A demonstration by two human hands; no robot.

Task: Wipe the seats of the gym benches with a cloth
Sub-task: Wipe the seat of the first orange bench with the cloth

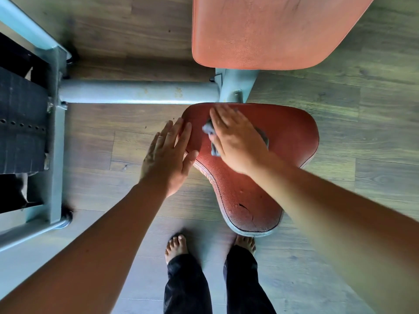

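Seat: one red padded seat [260, 189], wide at the far end and narrowing toward me. Its surface is pebbled and worn, with a stitched seam round the edge and a dark cracked tear near the narrow end.
Cloth: one small grey-blue cloth [208, 129], crumpled and lying on the wide far part of the seat. It is mostly covered by my palm, with bits showing at the left and right of it.
Right grip: my right grip [238, 141] lies flat on the cloth with the fingers straight, pressing it to the seat. Nothing is clenched, and the fingers are slightly blurred.
Left grip: my left grip [165, 159] is released, fingers straight and together, resting on the seat's left edge, with the palm hanging out over the floor [362, 132].
Back pad: one orange-red back pad [260, 35] sits beyond the seat, apart from it.
Frame: a pale blue-grey metal tube [136, 91] runs left from under the pads to an upright frame. A black weight stack [20, 123] stands inside that frame.
Feet: two bare feet, the left [175, 245] and the right [246, 242], stand on the wood-plank floor just below the seat's narrow end. Both are in dark trousers.
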